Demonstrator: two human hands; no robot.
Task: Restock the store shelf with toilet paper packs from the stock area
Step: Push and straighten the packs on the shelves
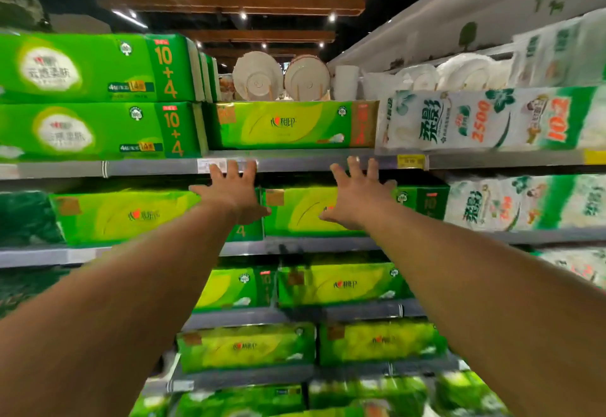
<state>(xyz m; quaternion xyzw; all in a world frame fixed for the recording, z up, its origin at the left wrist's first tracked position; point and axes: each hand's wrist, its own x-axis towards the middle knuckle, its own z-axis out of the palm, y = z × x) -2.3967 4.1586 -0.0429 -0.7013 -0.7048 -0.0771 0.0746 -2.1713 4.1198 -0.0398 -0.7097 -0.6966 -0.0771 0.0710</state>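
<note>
Both hands, left and right, fingers spread, lie flat against green toilet paper packs on the shelf.

I have both bare arms stretched forward and up, left grip and right grip open, fingers spread, palms forward.

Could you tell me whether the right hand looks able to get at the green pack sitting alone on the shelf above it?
Probably yes. The right hand is open, fingers already up at the shelf edge just below that green pack, and nothing stands in front of the pack's face.
</note>
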